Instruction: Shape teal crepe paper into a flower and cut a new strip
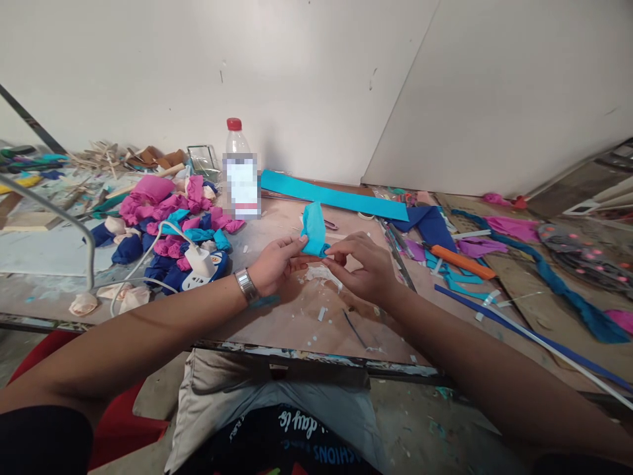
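A small piece of turquoise fabric (pixel 313 229), folded and standing upward, is pinched between both my hands above the worn wooden table (pixel 277 316). My left hand (pixel 274 264), with a metal watch band on the wrist, grips its lower left edge. My right hand (pixel 363 260) has its fingers closed on the lower right edge. Dried white glue marks the table just under my hands.
A pile of pink, blue and turquoise fabric pieces (pixel 171 221) lies at left by a white power strip (pixel 202 264). A plastic bottle (pixel 241 171) stands behind. A long turquoise strip (pixel 336 194), an orange cutter (pixel 462 262) and fabric scraps lie at right.
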